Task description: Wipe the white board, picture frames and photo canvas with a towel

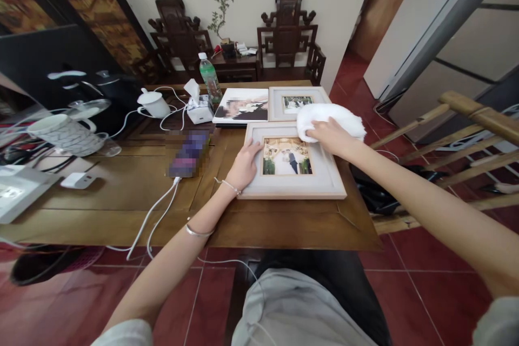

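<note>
A light wooden picture frame (292,189) with a couple's wedding photo lies flat near the table's right end. My left hand (244,165) grips its left edge, fingers resting over the border; the thumb's hold is partly hidden. Bunched under my right hand (330,135) is a fluffy white cloth (348,119), pressed against the frame's upper right corner. My right fingers are closed on this cloth. Just behind lies a second frame (275,102), partly covered by the cloth, and beside it a photo album or panel (243,111) with a picture on top.
The wooden table (133,221) also carries a charging phone (188,154), a tissue pack (200,110), a green-labelled bottle (210,78), a white lidded cup (154,102), a patterned mug (67,134) and a white charger (78,180). A bamboo chair (466,105) stands at right.
</note>
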Available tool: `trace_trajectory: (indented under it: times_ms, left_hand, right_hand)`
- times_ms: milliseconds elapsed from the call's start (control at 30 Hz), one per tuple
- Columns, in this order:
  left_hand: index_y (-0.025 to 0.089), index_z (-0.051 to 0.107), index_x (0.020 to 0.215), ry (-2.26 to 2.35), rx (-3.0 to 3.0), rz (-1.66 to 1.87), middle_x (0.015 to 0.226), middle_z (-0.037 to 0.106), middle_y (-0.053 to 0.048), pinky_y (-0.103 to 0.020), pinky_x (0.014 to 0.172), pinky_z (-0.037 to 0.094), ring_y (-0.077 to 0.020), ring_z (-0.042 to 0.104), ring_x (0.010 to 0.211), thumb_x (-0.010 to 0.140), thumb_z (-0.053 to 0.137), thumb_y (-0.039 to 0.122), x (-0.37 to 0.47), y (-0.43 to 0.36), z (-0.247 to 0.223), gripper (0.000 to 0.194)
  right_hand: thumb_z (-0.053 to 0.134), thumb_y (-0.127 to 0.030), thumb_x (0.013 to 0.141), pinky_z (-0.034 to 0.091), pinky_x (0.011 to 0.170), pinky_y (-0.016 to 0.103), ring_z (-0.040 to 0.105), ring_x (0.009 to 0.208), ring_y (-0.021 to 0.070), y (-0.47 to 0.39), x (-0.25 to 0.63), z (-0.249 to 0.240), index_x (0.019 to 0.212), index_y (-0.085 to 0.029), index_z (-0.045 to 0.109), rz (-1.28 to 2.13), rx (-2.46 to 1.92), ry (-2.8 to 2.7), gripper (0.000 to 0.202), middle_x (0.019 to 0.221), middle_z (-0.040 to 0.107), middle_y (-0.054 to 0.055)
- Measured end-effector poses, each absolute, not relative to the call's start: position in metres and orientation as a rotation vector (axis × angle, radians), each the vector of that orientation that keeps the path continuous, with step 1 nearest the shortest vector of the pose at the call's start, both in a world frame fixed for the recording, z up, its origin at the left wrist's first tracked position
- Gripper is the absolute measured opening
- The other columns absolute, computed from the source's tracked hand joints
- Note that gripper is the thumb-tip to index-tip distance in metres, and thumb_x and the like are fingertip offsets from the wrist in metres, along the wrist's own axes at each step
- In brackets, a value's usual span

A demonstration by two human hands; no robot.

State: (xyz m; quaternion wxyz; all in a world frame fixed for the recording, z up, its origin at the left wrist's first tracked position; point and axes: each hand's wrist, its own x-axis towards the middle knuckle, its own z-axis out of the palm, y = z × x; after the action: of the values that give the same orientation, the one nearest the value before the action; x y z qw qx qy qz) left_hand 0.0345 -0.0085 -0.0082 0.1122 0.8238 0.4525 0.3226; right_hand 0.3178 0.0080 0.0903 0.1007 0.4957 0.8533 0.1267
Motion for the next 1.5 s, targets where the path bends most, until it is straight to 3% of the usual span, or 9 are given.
trace_trajectory:
  times_ms: [233,367,633,800,1200,1333,1500]
  left_hand:
    - [0.009,0.057,0.131,1.350,2.438,0.967,0.140,0.057,-0.016,-0.050,0.119,0.034,-0.0284,0.040,0.142,0.075,0.040,-0.007,0.036,-0.007,-0.014,0.061]
    - [0.009,0.055,0.134,1.339,2.438,0.941,0.144,0.053,-0.017,-0.053,0.120,0.031,-0.0299,0.036,0.144,0.074,0.041,-0.005,0.037,-0.006,-0.014,0.063]
    - [0.012,0.055,0.135,1.333,2.444,0.866,0.145,0.052,-0.016,-0.054,0.119,0.031,-0.0299,0.035,0.145,0.074,0.041,-0.002,0.034,-0.004,-0.014,0.064]
    - [0.013,0.056,0.134,1.334,2.420,0.896,0.144,0.053,-0.015,-0.055,0.119,0.032,-0.0299,0.036,0.144,0.074,0.041,-0.002,0.034,-0.004,-0.016,0.064]
    - [0.010,0.056,0.135,1.340,2.386,0.922,0.145,0.052,-0.017,-0.055,0.119,0.032,-0.0302,0.035,0.144,0.074,0.041,-0.001,0.037,-0.004,-0.016,0.064]
    - [0.011,0.056,0.134,1.337,2.385,0.932,0.144,0.053,-0.016,-0.054,0.119,0.032,-0.0298,0.035,0.145,0.073,0.041,-0.002,0.038,-0.004,-0.015,0.064]
    - [0.011,0.058,0.133,1.338,2.397,0.922,0.143,0.054,-0.015,-0.051,0.120,0.032,-0.0291,0.037,0.144,0.075,0.040,-0.001,0.036,-0.003,-0.013,0.062]
  right_hand:
    - [0.041,0.009,0.071,0.036,0.093,0.045,0.055,0.121,0.0324,-0.079,0.339,0.089,0.098,-0.015,0.066,0.274,1.303,2.694,0.044,0.117,0.064,0.020]
    - [0.039,0.010,0.069,0.036,0.099,0.046,0.046,0.134,0.0301,-0.127,0.345,0.089,0.098,-0.017,0.066,0.185,1.195,2.817,0.048,0.131,0.061,0.018]
    - [0.039,0.007,0.072,0.041,0.087,0.041,0.065,0.103,0.0302,-0.052,0.337,0.093,0.104,-0.015,0.069,0.249,1.440,2.593,0.048,0.131,0.061,0.020]
    - [0.038,0.008,0.074,0.037,0.087,0.039,0.061,0.109,0.0293,-0.009,0.335,0.086,0.113,-0.015,0.066,0.370,1.520,2.604,0.053,0.130,0.060,0.020]
    - [0.043,0.010,0.066,0.041,0.085,0.038,0.060,0.111,0.0292,-0.136,0.338,0.098,0.087,-0.019,0.066,0.115,1.293,2.719,0.042,0.110,0.067,0.015]
    - [0.042,0.009,0.066,0.042,0.078,0.036,0.064,0.095,0.0279,-0.137,0.322,0.105,0.093,-0.018,0.067,0.030,1.390,2.587,0.045,0.105,0.068,0.014]
    - [0.040,0.006,0.077,0.040,0.074,0.035,0.062,0.091,0.0262,-0.130,0.269,0.106,0.098,-0.018,0.065,-0.100,1.352,2.680,0.041,0.096,0.067,0.012]
